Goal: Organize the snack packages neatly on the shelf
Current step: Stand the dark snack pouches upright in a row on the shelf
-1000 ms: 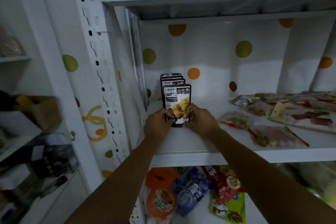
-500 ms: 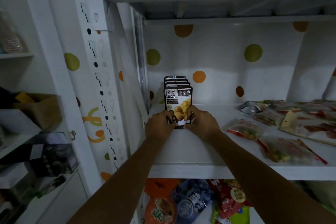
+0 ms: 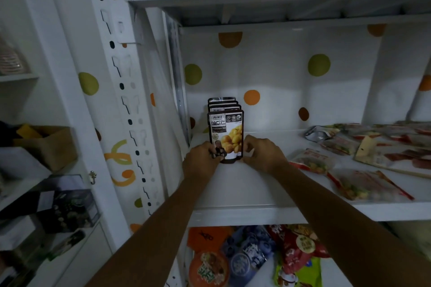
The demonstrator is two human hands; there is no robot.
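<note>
Two grips pinch front pouch (image 3: 227, 133) base: left hand (image 3: 201, 163), right hand (image 3: 263, 156); rear pouches (image 3: 222, 102) mostly hidden.

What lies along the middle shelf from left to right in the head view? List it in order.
Going right: perforated upright post → left hand → front chestnut pouch, held at its lower edge by both hands → right hand → clear packet of green and yellow snacks → flat packet with red strips.
</note>
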